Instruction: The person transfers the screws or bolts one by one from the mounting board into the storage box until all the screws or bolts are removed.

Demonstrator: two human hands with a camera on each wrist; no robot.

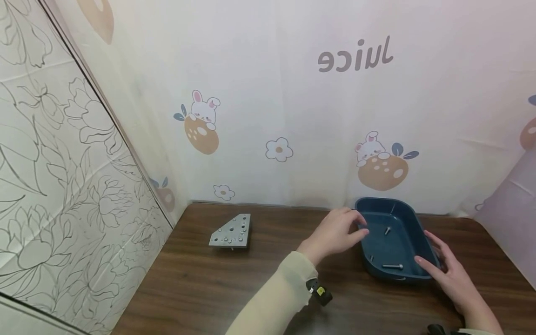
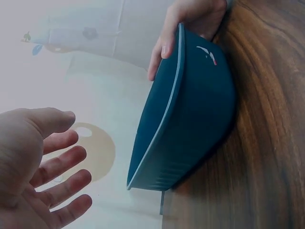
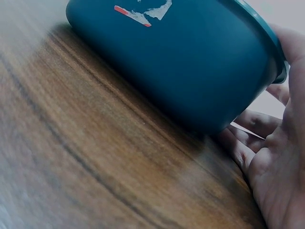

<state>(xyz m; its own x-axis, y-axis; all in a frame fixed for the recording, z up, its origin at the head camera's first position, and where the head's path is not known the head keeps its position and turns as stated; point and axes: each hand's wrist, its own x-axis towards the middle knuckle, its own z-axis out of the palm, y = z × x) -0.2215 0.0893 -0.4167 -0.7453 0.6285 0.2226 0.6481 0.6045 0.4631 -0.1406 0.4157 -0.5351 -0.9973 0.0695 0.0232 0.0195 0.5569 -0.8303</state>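
A dark blue plastic basin (image 1: 383,246) stands at the right of the table, holding a long bolt (image 1: 392,266), a shorter bolt (image 1: 387,230) and a small piece of hardware (image 1: 371,257) by its left wall. My right hand (image 1: 452,277) grips the basin's right side, thumb over the rim and fingers along the outer wall (image 3: 190,62). My left hand (image 1: 338,231) hovers at the left rim, its fingers apart and loosely bent with nothing between them. In the left wrist view, a gap shows between this hand (image 2: 38,162) and the basin.
A grey plate with cut corners (image 1: 231,230), holed and carrying several small fasteners, sits raised on the wooden table (image 1: 188,288) to the left. Printed curtains (image 1: 251,93) rise along the table's back edge, and a flower-patterned panel (image 1: 63,139) stands at the left.
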